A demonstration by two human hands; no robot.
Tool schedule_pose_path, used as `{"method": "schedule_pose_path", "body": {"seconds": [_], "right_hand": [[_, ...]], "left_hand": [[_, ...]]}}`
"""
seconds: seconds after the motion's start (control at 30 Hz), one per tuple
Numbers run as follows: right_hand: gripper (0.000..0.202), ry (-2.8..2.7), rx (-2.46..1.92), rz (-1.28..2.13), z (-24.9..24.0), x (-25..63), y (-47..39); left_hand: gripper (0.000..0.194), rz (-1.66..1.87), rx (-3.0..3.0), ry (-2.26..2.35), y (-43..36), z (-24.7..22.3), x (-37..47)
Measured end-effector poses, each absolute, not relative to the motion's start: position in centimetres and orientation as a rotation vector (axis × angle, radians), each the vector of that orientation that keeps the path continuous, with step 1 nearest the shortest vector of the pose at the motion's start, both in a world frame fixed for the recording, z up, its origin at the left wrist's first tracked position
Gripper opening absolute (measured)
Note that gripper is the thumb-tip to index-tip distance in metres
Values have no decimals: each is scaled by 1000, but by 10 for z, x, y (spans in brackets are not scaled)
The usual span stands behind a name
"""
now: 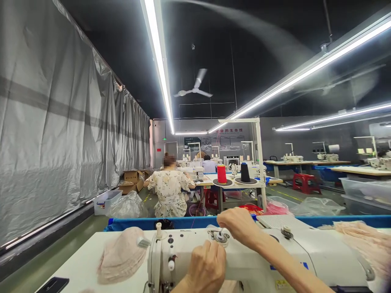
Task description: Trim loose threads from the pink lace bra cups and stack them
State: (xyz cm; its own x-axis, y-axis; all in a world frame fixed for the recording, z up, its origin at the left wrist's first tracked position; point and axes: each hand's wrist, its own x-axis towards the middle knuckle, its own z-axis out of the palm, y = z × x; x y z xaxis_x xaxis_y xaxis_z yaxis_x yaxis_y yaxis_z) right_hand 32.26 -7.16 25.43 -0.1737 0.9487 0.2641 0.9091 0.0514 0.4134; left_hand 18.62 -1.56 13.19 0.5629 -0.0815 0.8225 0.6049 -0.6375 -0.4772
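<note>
A white sewing machine (pixel 244 266) spans the table in front of me. On top of its arm sits a round metal bobbin winder (pixel 221 237). My right hand (pixel 238 226) is closed in a pinch just above and beside the winder, its fingertips turned down. Against the machine's near side, my left hand (pixel 207 262) is curled shut below the winder. Whatever either hand's fingers hold is hidden or too fine to make out. Pale pink cup-shaped fabric pieces (pixel 122 254) lie left of the machine head. More pink fabric (pixel 366 242) is heaped at the right.
A dark phone (pixel 53 285) rests at the table's lower left. Beyond the blue cloth edge (pixel 137 223), red (pixel 222 174) and black thread cones (pixel 244 173) stand beside a white post (pixel 262 162). A person (pixel 169 189) sits ahead, back turned. Grey curtain (pixel 55 122) lines the left.
</note>
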Motion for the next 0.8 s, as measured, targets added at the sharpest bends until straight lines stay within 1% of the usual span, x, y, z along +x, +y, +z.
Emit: {"method": "schedule_pose_path", "body": {"seconds": [0.1, 0.2, 0.33, 0.47, 0.63, 0.73, 0.8], "right_hand": [[15, 2274, 1860, 751, 257, 304, -60], [13, 2304, 1769, 741, 248, 300, -70], [10, 2212, 1873, 798, 236, 323, -94], [13, 2178, 1929, 828, 242, 331, -84], [14, 2313, 1745, 824, 252, 308, -57], [13, 2403, 1637, 822, 246, 300, -63], [9, 2434, 1649, 833, 239, 302, -75]], "left_hand": [[10, -1107, -1996, -416, -14, 131, 188], [12, -1134, -1985, -412, -12, 129, 189], [11, -1171, -2014, -415, -16, 132, 188], [12, -1197, -2039, -410, -21, 137, 186], [11, -1186, -2006, -409, -17, 134, 188], [10, -1162, -1991, -421, -14, 129, 188], [11, -1143, -1995, -423, -13, 127, 188]]}}
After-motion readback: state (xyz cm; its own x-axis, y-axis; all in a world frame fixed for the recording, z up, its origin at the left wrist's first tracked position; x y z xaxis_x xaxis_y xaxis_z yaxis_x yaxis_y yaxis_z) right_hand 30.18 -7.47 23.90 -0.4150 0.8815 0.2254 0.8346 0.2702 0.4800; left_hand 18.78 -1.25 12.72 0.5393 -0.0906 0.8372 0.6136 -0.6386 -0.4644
